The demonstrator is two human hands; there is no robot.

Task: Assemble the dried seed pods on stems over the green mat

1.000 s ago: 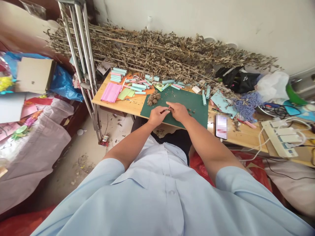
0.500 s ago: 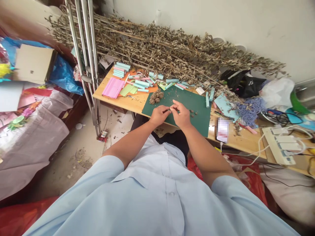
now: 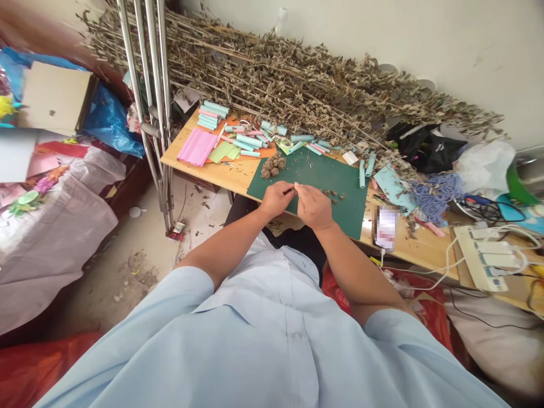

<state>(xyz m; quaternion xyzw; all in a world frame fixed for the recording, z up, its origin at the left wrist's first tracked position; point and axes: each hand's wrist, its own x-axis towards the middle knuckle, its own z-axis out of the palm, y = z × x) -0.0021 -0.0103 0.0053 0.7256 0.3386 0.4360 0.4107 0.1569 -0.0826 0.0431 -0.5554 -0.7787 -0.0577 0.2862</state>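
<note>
Small dark piece in left fingers; long axis indistinct

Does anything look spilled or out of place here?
Yes: brown scraps, apparently dried plant, lie scattered on the floor left of the table, like dropped litter. Small brown bits also lie loose on the green mat, beside the right hand. Nothing looks clearly damaged.

Left hand is beside right hand, above green mat
</note>
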